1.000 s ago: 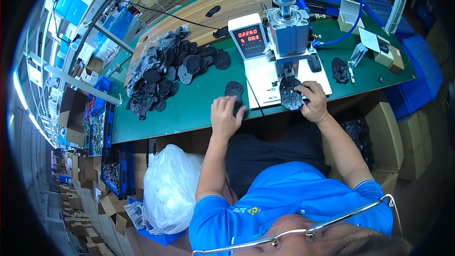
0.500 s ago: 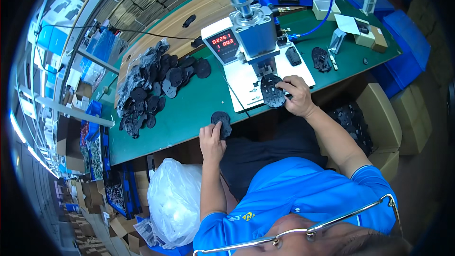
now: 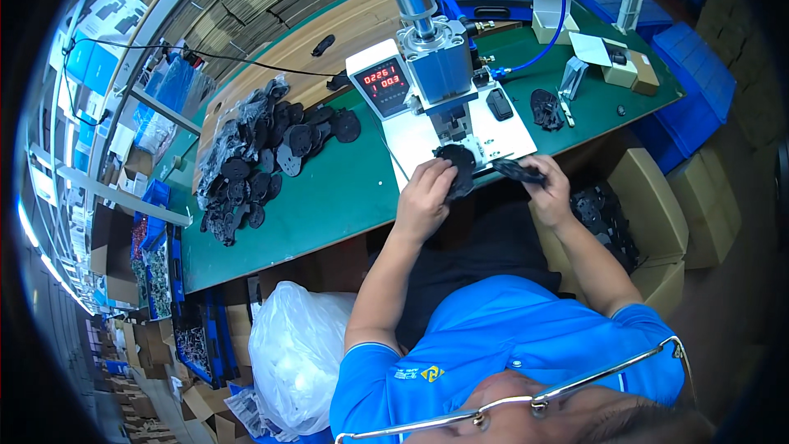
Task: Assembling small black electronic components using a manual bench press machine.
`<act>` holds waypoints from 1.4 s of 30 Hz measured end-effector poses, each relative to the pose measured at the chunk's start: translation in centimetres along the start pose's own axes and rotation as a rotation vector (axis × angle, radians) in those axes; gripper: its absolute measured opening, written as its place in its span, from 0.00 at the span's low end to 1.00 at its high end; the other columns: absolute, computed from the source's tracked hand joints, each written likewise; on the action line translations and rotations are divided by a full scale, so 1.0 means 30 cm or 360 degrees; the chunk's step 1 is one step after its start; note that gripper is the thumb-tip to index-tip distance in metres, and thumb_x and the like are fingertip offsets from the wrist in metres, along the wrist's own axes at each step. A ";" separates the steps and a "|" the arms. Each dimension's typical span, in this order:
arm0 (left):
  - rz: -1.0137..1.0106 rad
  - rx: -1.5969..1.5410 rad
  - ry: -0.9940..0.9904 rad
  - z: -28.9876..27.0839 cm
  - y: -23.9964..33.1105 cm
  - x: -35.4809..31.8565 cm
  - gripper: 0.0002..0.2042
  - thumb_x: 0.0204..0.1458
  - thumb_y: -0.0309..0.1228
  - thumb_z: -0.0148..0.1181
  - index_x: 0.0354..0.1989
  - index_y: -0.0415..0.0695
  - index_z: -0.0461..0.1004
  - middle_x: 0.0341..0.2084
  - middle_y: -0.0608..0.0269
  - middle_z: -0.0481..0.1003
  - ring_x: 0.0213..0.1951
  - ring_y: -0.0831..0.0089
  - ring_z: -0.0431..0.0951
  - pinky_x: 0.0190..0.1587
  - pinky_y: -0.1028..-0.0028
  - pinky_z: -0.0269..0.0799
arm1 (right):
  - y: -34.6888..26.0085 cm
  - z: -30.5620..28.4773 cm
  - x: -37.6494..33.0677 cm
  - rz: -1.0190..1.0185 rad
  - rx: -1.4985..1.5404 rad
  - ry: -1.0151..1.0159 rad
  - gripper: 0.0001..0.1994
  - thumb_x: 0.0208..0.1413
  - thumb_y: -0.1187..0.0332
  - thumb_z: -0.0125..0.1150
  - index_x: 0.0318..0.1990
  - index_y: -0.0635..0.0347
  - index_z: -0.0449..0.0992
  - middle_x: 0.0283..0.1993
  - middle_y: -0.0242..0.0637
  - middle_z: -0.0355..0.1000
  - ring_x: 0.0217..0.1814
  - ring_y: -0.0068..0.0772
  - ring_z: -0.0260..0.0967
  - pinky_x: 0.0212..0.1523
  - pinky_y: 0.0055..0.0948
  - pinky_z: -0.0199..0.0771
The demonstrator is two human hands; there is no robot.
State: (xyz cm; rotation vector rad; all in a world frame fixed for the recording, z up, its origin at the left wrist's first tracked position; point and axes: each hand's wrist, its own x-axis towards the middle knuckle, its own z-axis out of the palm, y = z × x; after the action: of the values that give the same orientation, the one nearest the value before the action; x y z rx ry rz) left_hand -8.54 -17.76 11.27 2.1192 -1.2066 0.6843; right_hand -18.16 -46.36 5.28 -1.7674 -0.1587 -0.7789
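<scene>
Left hand (image 3: 426,195) pinches a black oval plate (image 3: 460,173), right hand (image 3: 550,187) a tilted black plate (image 3: 515,171), both at the white base (image 3: 504,138)'s near edge, press (image 3: 446,70) blocking 11 o'clock from the hands, plate pile (image 3: 301,139) 9, open carton (image 3: 655,201) 3.

Open lane: green tabletop (image 3: 349,177) between black heap (image 3: 301,141) and press (image 3: 444,62). Obstructions: left hand (image 3: 426,196) with dark piece (image 3: 460,171) before press; black cable (image 3: 263,68) spanning rear left.
</scene>
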 end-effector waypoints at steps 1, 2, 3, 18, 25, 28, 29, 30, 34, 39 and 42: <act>-0.0004 -0.0003 0.0010 0.027 -0.011 0.018 0.28 0.40 0.09 0.66 0.55 0.38 0.84 0.56 0.49 0.86 0.59 0.45 0.86 0.62 0.52 0.85 | 0.008 -0.041 -0.043 0.0034 -0.0029 0.0037 0.13 0.66 0.77 0.74 0.57 0.63 0.86 0.53 0.38 0.82 0.54 0.34 0.80 0.58 0.32 0.79; 0.0022 0.0069 -0.0001 0.056 -0.023 0.032 0.29 0.39 0.10 0.66 0.56 0.38 0.84 0.57 0.49 0.85 0.60 0.46 0.85 0.63 0.52 0.85 | 0.031 -0.088 -0.091 0.0097 -0.0054 0.0104 0.13 0.66 0.77 0.73 0.57 0.62 0.86 0.52 0.37 0.81 0.53 0.33 0.80 0.58 0.32 0.78; 0.0049 0.0140 -0.0014 0.075 -0.031 0.039 0.29 0.39 0.11 0.66 0.56 0.38 0.84 0.57 0.50 0.85 0.61 0.46 0.85 0.64 0.53 0.85 | 0.063 -0.141 -0.137 0.0161 -0.0079 0.0173 0.13 0.67 0.77 0.72 0.57 0.62 0.87 0.51 0.35 0.81 0.53 0.32 0.80 0.57 0.31 0.78; -0.0048 0.0222 -0.0215 0.088 -0.009 0.029 0.28 0.48 0.15 0.66 0.62 0.37 0.84 0.62 0.49 0.85 0.64 0.49 0.85 0.66 0.54 0.82 | 0.287 -0.480 -0.303 0.1113 -0.1252 0.0063 0.40 0.66 0.73 0.68 0.86 0.46 0.64 0.62 0.53 0.79 0.62 0.54 0.82 0.66 0.47 0.81; -0.0090 0.0188 -0.0160 0.098 -0.006 0.026 0.30 0.45 0.13 0.64 0.62 0.38 0.84 0.62 0.49 0.85 0.65 0.47 0.84 0.68 0.53 0.81 | -0.051 -0.042 0.093 -0.0225 -0.0768 -0.0262 0.30 0.59 0.75 0.71 0.71 0.60 0.79 0.59 0.52 0.79 0.62 0.58 0.80 0.64 0.51 0.80; -0.0118 0.0166 -0.0192 0.085 0.004 0.033 0.31 0.45 0.12 0.63 0.63 0.38 0.84 0.62 0.49 0.85 0.65 0.47 0.84 0.69 0.52 0.81 | -0.040 0.078 0.179 -0.0553 -0.0674 -0.0525 0.28 0.53 0.75 0.73 0.65 0.59 0.83 0.59 0.52 0.79 0.63 0.59 0.78 0.66 0.53 0.77; -0.0130 0.0197 -0.0180 0.081 0.004 0.031 0.31 0.45 0.12 0.63 0.63 0.38 0.84 0.62 0.49 0.85 0.65 0.47 0.84 0.69 0.52 0.81 | -0.021 0.107 0.189 -0.0579 -0.0649 -0.0534 0.28 0.53 0.75 0.73 0.65 0.59 0.83 0.59 0.52 0.79 0.63 0.59 0.78 0.66 0.53 0.77; -0.0126 0.0168 -0.0172 0.082 0.005 0.029 0.31 0.45 0.13 0.63 0.63 0.38 0.84 0.62 0.48 0.85 0.65 0.47 0.84 0.69 0.52 0.81 | -0.002 0.131 0.195 -0.0594 -0.0674 -0.0555 0.28 0.51 0.76 0.73 0.63 0.58 0.84 0.58 0.51 0.79 0.62 0.59 0.78 0.65 0.53 0.77; -0.0155 0.0089 -0.0200 0.066 0.008 0.009 0.30 0.48 0.17 0.67 0.65 0.38 0.83 0.64 0.47 0.84 0.67 0.46 0.83 0.72 0.51 0.79 | 0.030 0.190 0.196 -0.0592 -0.0646 -0.0420 0.25 0.45 0.77 0.72 0.56 0.58 0.87 0.53 0.48 0.80 0.56 0.57 0.78 0.60 0.52 0.78; -0.0130 -0.0408 -0.0331 -0.077 -0.077 0.033 0.27 0.56 0.28 0.74 0.66 0.39 0.83 0.64 0.47 0.84 0.68 0.47 0.83 0.70 0.55 0.79 | 0.059 0.209 0.184 -0.0602 -0.0624 -0.0254 0.22 0.42 0.75 0.72 0.51 0.59 0.88 0.49 0.47 0.80 0.50 0.56 0.79 0.54 0.49 0.79; -0.1012 -0.0447 -0.0147 -0.098 -0.311 -0.004 0.27 0.60 0.36 0.75 0.67 0.38 0.82 0.63 0.44 0.84 0.67 0.46 0.82 0.69 0.55 0.79 | 0.061 0.212 0.192 -0.0612 -0.0601 -0.0201 0.20 0.44 0.70 0.73 0.48 0.59 0.88 0.46 0.45 0.79 0.47 0.54 0.78 0.51 0.48 0.78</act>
State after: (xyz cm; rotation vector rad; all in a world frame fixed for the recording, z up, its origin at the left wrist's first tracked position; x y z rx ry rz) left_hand -0.80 -11.79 10.95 2.1293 -0.5615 0.1240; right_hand -10.15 -42.89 6.23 -2.1798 -0.4720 -1.0215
